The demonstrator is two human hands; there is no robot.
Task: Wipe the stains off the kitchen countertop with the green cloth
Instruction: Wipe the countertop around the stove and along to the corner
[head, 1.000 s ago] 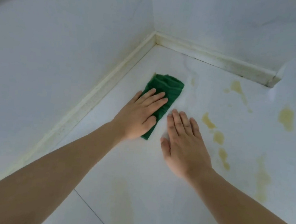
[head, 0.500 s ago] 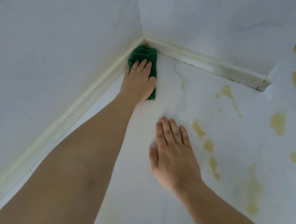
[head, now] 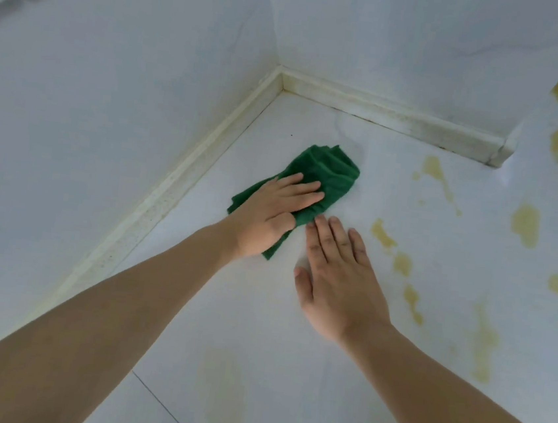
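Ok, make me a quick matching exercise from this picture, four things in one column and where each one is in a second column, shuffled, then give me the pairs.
Things:
1. green cloth
2. left hand
3. right hand
4. yellow stains

Places:
A. flat on the bare countertop, beside the cloth
B. pressed on top of the cloth
C. spread over the right part of the countertop
D. on the countertop a little out from the wall corner, under a hand

Pairs: 1-D, 2-B, 3-A, 4-C
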